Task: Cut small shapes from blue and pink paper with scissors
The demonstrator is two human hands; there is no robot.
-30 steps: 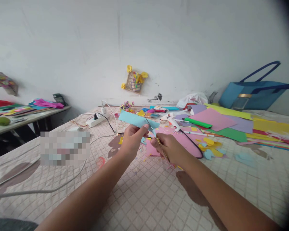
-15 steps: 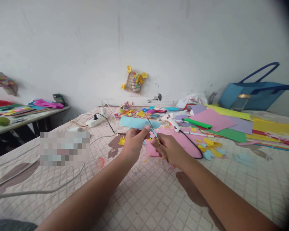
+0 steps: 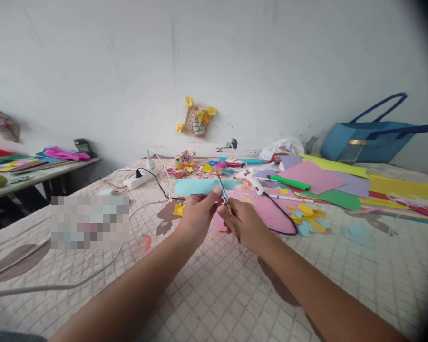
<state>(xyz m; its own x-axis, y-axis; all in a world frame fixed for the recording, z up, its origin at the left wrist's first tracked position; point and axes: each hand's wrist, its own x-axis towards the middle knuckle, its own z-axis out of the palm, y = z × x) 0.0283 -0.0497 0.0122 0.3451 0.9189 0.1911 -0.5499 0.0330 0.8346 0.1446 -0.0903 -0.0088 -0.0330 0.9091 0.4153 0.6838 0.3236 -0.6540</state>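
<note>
A strip of light blue paper (image 3: 192, 186) is pinched by my left hand (image 3: 197, 214), with the thumb on top near the strip's lower edge. My right hand (image 3: 245, 219) is closed around the handles of a pair of scissors (image 3: 222, 185). The blades point up and away and cross the strip just right of my left thumb. Both hands are close together above the table. Beyond them lies a sheet of pink paper (image 3: 267, 211), partly hidden by my right hand. A white glue gun (image 3: 253, 180) rests on the pink sheet's far edge.
A power strip (image 3: 140, 178) with plugs and trailing cables (image 3: 78, 284) is at the left. Yellow paper scraps (image 3: 312, 221) and stacked coloured sheets (image 3: 321, 178) lie to the right, with a green marker (image 3: 289, 182). A blue bag (image 3: 369, 141) stands at the back right.
The blue strip now lies flatter and more level, and the scissors stand a little more upright against it. My hands are slightly closer together. The whole view has shifted slightly.
</note>
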